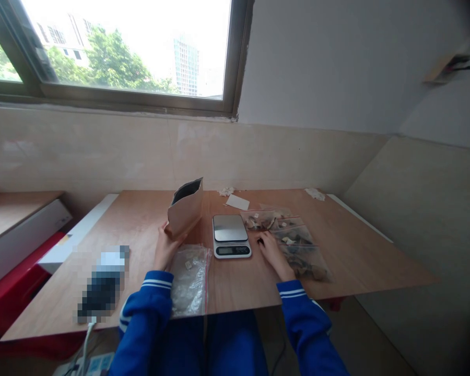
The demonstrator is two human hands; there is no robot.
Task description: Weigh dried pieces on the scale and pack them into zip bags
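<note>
Had brown pouch (pixel 185 214), mouth open, grasped in left hand (pixel 167 246) over bench (pixel 360 256), left of scale (pixel 231 236). Saw flat clear bag (pixel 191 284) between pouch and front edge. Had right hand (pixel 272 250) just right of scale, dark bit (pixel 260 241) at fingertips; couldn't tell whether pinched. Saw filled zip bags (pixel 307 250) alongside.

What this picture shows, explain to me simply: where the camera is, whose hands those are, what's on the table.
There is no machine: these are a person's bare hands, seen by a camera on that person's head, looking forward and down. The left hand holds a tan pouch, mouth open. The right hand is beside a digital scale; I can't tell whether it holds anything. On the wooden table, clear bags of dark pieces lie right of the scale, another clear bag front-left, a white card behind. Farther left is a blurred-out object.
</note>
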